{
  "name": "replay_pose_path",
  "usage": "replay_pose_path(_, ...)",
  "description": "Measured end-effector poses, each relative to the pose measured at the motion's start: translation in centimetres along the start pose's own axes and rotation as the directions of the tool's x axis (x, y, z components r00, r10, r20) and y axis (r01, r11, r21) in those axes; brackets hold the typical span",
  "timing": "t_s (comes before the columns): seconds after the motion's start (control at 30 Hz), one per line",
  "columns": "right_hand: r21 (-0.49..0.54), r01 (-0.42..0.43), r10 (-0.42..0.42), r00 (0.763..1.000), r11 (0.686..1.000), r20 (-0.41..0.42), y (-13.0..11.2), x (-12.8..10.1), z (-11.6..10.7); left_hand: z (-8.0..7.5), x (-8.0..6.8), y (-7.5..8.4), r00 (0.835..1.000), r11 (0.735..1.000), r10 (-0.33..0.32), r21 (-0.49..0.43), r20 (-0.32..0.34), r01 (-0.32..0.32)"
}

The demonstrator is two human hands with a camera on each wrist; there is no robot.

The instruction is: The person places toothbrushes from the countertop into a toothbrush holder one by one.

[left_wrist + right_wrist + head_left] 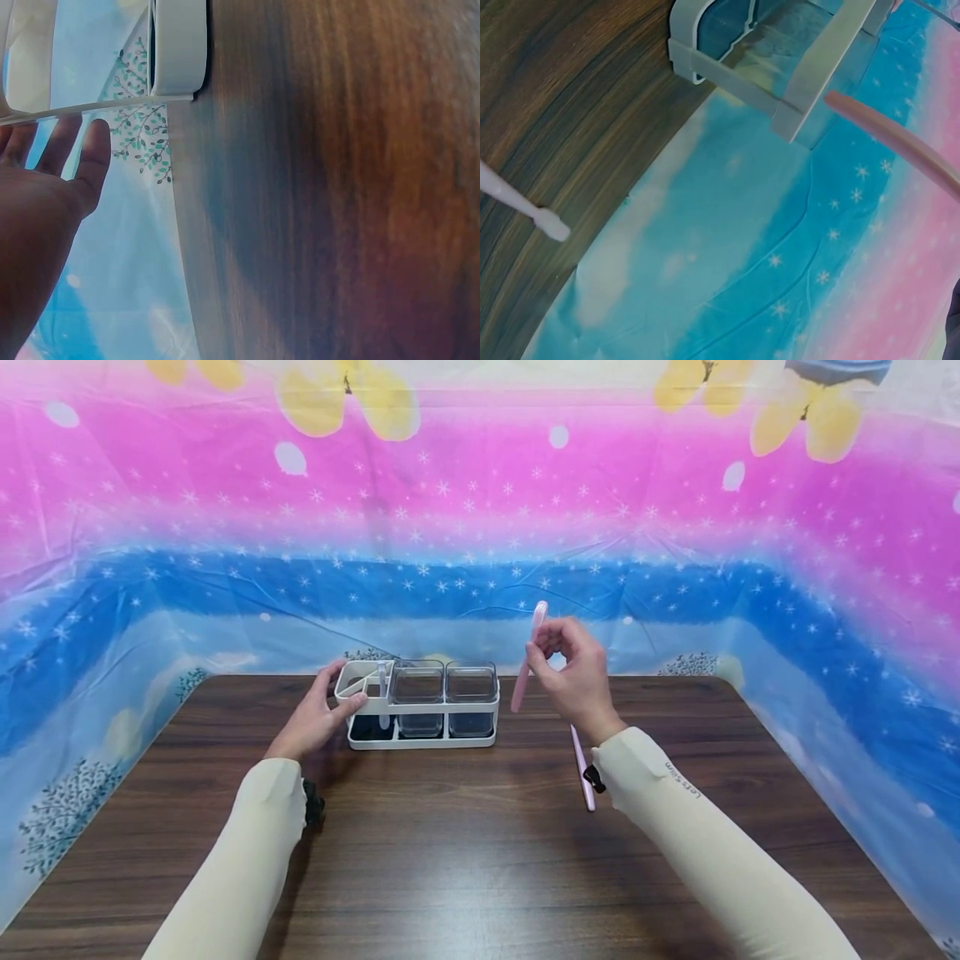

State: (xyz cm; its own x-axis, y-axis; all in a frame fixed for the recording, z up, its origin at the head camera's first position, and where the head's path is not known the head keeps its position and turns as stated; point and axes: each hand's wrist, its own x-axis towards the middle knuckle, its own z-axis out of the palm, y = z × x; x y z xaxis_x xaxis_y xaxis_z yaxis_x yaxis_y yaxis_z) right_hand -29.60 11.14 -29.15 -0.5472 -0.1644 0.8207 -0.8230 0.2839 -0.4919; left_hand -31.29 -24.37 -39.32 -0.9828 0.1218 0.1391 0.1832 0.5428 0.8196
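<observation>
White rack [420, 739] steadied at left end by left hand [313, 720], thumb hooked over rim. Pink stick [525, 662] pinched upright in right hand [577, 681]; best lowered vertically, rack kept braced.

Left hand [311, 718] low, fingers curled; right hand [573, 681] raised, pinching.

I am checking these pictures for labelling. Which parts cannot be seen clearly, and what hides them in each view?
- Head view: the second pink stick on the table is partly covered by the right hand and sleeve.
- Head view: the contents of the clear boxes in the white rack are too small to tell.
- Left wrist view: the left hand is cut by the frame edge; the rack is mostly outside.
- Right wrist view: the held pink stick runs out of frame; the hand is not visible.
</observation>
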Motion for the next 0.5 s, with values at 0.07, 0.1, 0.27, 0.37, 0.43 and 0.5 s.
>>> replay_pose_path(0.07,0.019,0.007,-0.007,1.000,1.000,-0.001,0.0,0.0,0.3,0.0,0.0,0.0,1.000,1.000,-0.002,0.001,-0.001,0.002)
replay_pose_path(0.1,0.028,0.010,-0.010,1.000,1.000,-0.004,-0.1,0.0,0.4,0.0,-0.1,0.0,1.000,1.000,-0.004,0.000,0.000,0.004)
replay_pose_path(0.27,0.053,0.018,-0.017,1.000,0.998,-0.011,-0.5,0.0,1.2,-0.1,-0.1,0.1,1.000,1.000,-0.005,-0.003,0.000,0.005)
replay_pose_path(0.37,0.080,0.016,-0.015,1.000,0.997,-0.005,-0.9,0.0,1.8,0.0,0.0,0.0,1.000,1.000,-0.004,0.000,0.000,0.004)
replay_pose_path(0.43,0.090,0.014,-0.014,1.000,0.996,-0.001,-1.0,0.0,2.2,0.0,0.0,0.0,1.000,1.000,-0.004,-0.001,0.000,0.004)
replay_pose_path(0.5,0.103,0.010,-0.010,1.000,0.995,0.004,-1.2,0.1,2.6,0.0,0.0,0.0,1.000,1.000,-0.005,-0.004,-0.002,0.005)
